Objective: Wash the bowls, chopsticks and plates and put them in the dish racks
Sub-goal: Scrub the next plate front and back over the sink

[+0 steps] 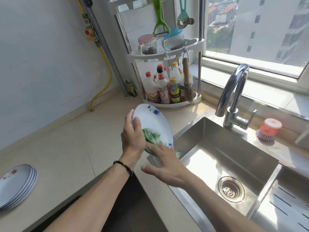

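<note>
**Plate held on edge at the sink's left rim**

The corner rack point(167, 54) at the back of the worktop point(70, 144) carries two lidded jars point(148, 44) on its middle shelf, each with dark contents, and a cluster of sauce bottles point(164, 86) on its bottom shelf, with a small brush point(188, 81) hanging beside them. The sink point(234, 148) holds only its drain strainer point(231, 189); sunlight falls across its floor. A round dish brush point(268, 132) sits on the sink's back rim, right of the tap point(234, 96).

A white plate point(150, 121) with blue flowers stands tilted on edge over the worktop, just beside the sink's left rim. The left hand point(133, 138) grips its left rim, thumb on the face and fingers curled behind. The right hand point(164, 163) lies with straight fingers pressing a green cloth point(151, 136) against the plate's lower face.

A stack of plates point(17, 186) rests near the worktop's front left edge, well apart from both hands.
</note>
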`<state>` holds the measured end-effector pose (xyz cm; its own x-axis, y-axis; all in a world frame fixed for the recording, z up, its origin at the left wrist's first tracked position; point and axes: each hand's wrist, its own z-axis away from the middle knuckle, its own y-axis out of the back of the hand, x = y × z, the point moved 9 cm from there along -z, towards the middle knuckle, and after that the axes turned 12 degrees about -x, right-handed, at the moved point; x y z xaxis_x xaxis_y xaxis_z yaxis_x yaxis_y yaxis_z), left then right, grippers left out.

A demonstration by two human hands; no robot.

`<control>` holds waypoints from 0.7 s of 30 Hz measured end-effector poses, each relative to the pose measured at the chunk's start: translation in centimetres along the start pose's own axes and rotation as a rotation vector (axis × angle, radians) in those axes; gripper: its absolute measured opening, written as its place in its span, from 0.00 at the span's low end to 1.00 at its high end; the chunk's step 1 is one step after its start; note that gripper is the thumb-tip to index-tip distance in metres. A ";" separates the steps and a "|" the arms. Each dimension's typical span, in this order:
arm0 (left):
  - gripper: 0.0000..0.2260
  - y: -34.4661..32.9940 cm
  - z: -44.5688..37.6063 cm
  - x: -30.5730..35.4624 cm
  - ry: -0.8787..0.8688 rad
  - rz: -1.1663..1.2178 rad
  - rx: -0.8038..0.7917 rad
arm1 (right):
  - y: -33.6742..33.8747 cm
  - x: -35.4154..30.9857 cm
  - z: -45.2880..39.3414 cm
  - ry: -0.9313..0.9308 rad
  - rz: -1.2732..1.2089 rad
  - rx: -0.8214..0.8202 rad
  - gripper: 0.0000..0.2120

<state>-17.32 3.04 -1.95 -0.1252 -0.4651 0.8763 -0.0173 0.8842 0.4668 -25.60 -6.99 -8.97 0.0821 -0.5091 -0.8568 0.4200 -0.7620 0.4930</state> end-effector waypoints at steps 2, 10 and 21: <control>0.19 0.1 -0.4 0.0 -0.010 0.021 -0.015 | -0.6 -1.0 0.4 0.058 -0.036 -0.003 0.36; 0.18 0.2 -0.7 -0.9 0.030 0.066 -0.022 | -0.7 -0.9 -0.1 0.034 0.023 0.007 0.38; 0.18 0.5 -0.8 -2.1 0.130 0.179 -0.036 | 1.2 0.8 -0.2 0.033 0.235 0.045 0.34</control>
<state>-16.30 4.38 -3.47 0.0063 -0.3050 0.9523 0.0297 0.9520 0.3047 -24.89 -8.21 -9.10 0.2027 -0.6620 -0.7216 0.3447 -0.6415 0.6853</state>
